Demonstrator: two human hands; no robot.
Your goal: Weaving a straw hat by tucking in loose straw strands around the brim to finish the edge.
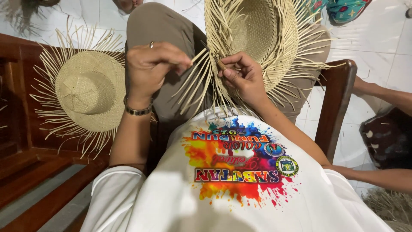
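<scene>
Here was the weaver at work: the pale straw hat with a woven crown and loose unwoven brim strands point(257, 32) lay crown-down across the lap of the brown trousers point(159, 25), up at twelve o'clock in the view. The left hand point(150, 66), a ring on one finger and a dark bracelet point(137, 111) at the wrist, had its grip pressed together on a few of the long loose strands point(195, 81), drawing them out toward nine o'clock. The right hand point(240, 75) sat at the hat's near rim, its grip pinching a small brown tool or stick point(222, 65) against the weave; exactly what that piece was, I could not tell.

As for progress: crown and inner brim looked fully woven, tight and even, but the edge all the way round was a fringe of free ends, so by my judgement the rim finishing had barely begun at six o'clock of the hat and the rest of the circle remained.

Over at nine o'clock a second straw hat with the same ragged fringe point(88, 92) rested crown-up on the dark wooden bench point(30, 159), untouched. At three o'clock another person's bare arm point(386, 96) reached across the white tiled floor point(377, 47).
</scene>
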